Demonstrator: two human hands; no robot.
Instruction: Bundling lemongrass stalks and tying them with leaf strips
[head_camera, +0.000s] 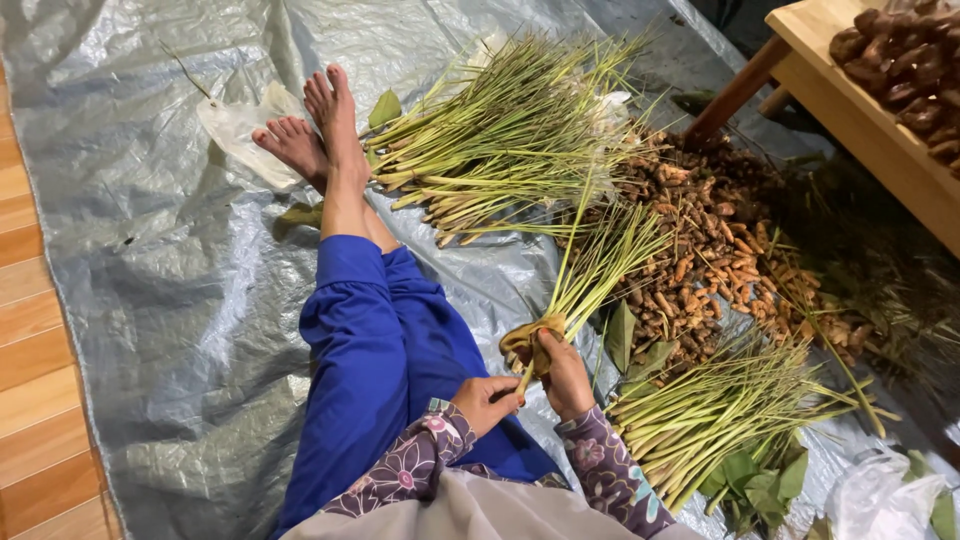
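A grey plastic tarpaulin covers most of the floor, crinkled and shiny, with a strip of orange-brown wooden floorboards showing along the left edge. The person sits on it, legs in blue trousers stretched out and bare feet crossed. The left hand pinches the lower end of a small bundle of green stalks between its fingers, and the right hand closes around a yellowish-brown leaf wrap at the bundle's base, just above the lap. A large pile of the same stalks lies beyond the feet, and another heap rests to the right on green leaves. Between them spreads a mound of small brown roots (knobbly, orange where cut). A wooden worktop carrying dark brown pieces stands at the upper right.
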